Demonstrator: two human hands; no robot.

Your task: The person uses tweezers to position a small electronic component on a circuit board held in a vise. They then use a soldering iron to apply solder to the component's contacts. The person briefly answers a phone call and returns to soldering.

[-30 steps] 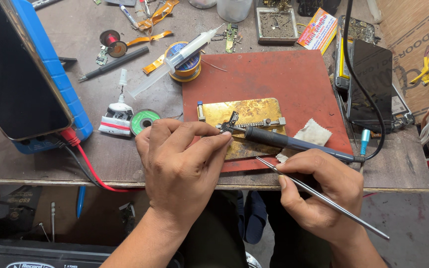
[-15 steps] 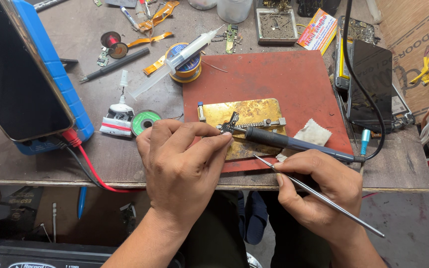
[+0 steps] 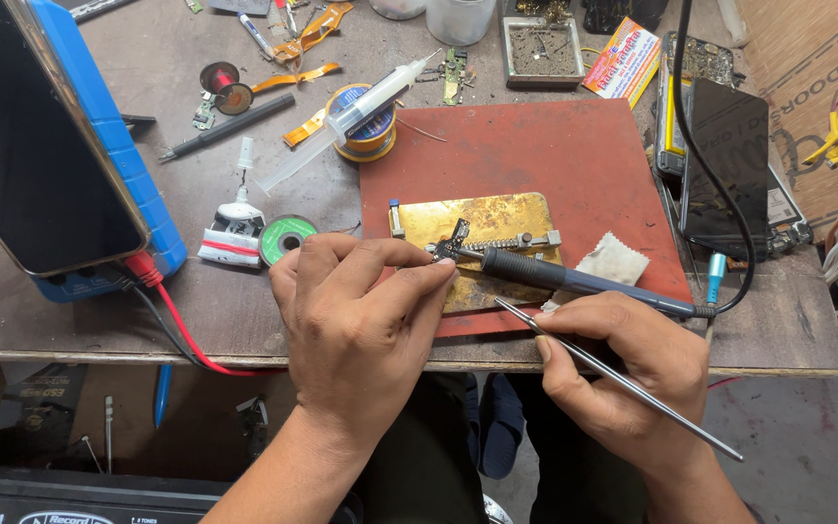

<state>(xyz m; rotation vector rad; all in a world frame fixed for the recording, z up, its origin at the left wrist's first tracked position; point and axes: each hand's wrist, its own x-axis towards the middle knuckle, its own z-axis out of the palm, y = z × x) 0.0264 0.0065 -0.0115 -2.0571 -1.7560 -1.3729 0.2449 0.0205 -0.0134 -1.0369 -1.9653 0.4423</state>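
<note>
Worn grey-brown workbench, chipped front edge; landmark: red mat right of centre. On the mat: brass-coloured holder plate, pale cloth scrap just right of the plate. Left of the mat: solder spool with a syringe lying across it; green tape roll; black pen; blue-edged device at far left. Behind the mat: small parts tray. Right of the mat: dark phone.
</note>
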